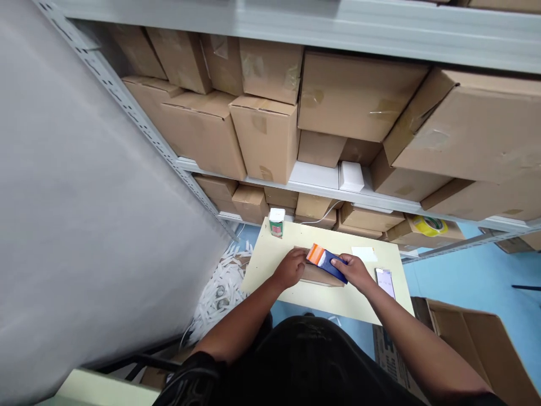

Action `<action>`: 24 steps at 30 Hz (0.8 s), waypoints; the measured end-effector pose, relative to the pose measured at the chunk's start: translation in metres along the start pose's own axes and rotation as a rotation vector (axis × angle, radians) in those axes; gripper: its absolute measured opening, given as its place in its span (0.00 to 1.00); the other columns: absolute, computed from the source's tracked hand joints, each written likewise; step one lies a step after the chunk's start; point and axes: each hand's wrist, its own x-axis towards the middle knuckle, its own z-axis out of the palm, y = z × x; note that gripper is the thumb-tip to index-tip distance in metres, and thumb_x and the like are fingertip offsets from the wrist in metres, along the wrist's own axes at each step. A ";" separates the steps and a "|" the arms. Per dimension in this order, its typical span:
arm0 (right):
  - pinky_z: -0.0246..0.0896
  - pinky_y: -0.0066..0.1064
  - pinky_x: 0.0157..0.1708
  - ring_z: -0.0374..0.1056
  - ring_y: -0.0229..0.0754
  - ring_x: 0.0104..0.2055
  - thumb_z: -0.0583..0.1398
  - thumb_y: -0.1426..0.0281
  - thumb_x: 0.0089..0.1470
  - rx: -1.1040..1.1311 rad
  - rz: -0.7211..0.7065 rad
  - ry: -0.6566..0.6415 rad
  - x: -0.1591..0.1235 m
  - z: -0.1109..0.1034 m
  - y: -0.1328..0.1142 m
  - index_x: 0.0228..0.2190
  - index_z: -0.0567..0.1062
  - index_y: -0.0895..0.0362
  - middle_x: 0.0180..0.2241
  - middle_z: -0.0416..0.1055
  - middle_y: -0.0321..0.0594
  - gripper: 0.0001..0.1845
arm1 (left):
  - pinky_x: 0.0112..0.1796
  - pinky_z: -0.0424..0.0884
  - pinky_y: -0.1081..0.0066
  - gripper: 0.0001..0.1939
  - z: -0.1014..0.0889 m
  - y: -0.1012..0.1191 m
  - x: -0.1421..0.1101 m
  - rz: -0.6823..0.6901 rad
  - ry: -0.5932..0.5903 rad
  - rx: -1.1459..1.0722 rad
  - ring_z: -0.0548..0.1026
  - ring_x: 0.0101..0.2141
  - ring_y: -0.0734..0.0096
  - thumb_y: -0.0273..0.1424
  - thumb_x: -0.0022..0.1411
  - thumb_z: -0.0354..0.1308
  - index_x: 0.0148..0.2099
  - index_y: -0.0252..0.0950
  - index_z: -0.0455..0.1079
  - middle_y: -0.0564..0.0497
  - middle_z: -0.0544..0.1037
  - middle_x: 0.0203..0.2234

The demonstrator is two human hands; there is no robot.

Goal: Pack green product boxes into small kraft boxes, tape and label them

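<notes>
In my right hand (354,272) is a flat blue-and-orange box (333,265), gripped at its blue end with the thumb on top. It is tilted, its orange end up and to the left. Beneath it lies a small brown cardboard box (319,275) on the cream table (274,301). My left hand (291,268) has its fingers curled round the left end of the cardboard box, close to the orange end. Part of the cardboard box is hidden by the flat box and my hands.
A green-and-white carton (276,221) stands at the table's back left. To the right lie a white paper (364,254) and a phone (385,283). Shelves with cardboard boxes (264,138) rise behind. A yellow tape roll (430,225) and an open carton (473,344) are at right.
</notes>
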 end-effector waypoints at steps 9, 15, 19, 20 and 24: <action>0.54 0.29 0.26 0.60 0.38 0.25 0.61 0.41 0.48 -0.113 -0.042 -0.108 0.006 -0.001 -0.007 0.22 0.70 0.54 0.20 0.64 0.32 0.28 | 0.43 0.73 0.67 0.16 -0.018 0.024 0.016 -0.624 0.014 -0.733 0.78 0.39 0.64 0.40 0.63 0.59 0.44 0.33 0.80 0.46 0.82 0.39; 0.49 0.29 0.25 0.57 0.37 0.24 0.62 0.42 0.48 -0.185 -0.022 -0.133 0.012 0.002 -0.013 0.20 0.69 0.54 0.18 0.60 0.30 0.28 | 0.29 0.64 0.73 0.13 -0.009 0.017 0.014 -0.766 0.055 -0.770 0.70 0.26 0.74 0.37 0.60 0.60 0.37 0.32 0.79 0.52 0.77 0.26; 0.47 0.29 0.23 0.57 0.36 0.22 0.64 0.43 0.48 -0.271 -0.007 -0.172 0.018 0.003 -0.017 0.18 0.67 0.54 0.17 0.60 0.29 0.29 | 0.30 0.64 0.73 0.10 -0.008 0.011 0.007 -0.799 0.111 -0.681 0.70 0.26 0.74 0.34 0.60 0.60 0.35 0.33 0.78 0.53 0.77 0.25; 0.46 0.29 0.23 0.56 0.36 0.22 0.64 0.43 0.48 -0.290 -0.006 -0.181 0.020 0.002 -0.019 0.18 0.66 0.54 0.16 0.59 0.29 0.29 | 0.30 0.64 0.73 0.10 -0.008 0.010 0.005 -0.805 0.121 -0.671 0.70 0.25 0.74 0.34 0.60 0.60 0.34 0.33 0.77 0.53 0.77 0.24; 0.45 0.29 0.22 0.54 0.36 0.21 0.64 0.42 0.49 -0.351 -0.006 -0.202 0.026 0.001 -0.026 0.17 0.65 0.53 0.15 0.56 0.29 0.30 | 0.29 0.65 0.74 0.10 -0.015 0.005 0.000 -0.831 0.137 -0.676 0.70 0.25 0.74 0.35 0.60 0.60 0.35 0.33 0.78 0.53 0.76 0.23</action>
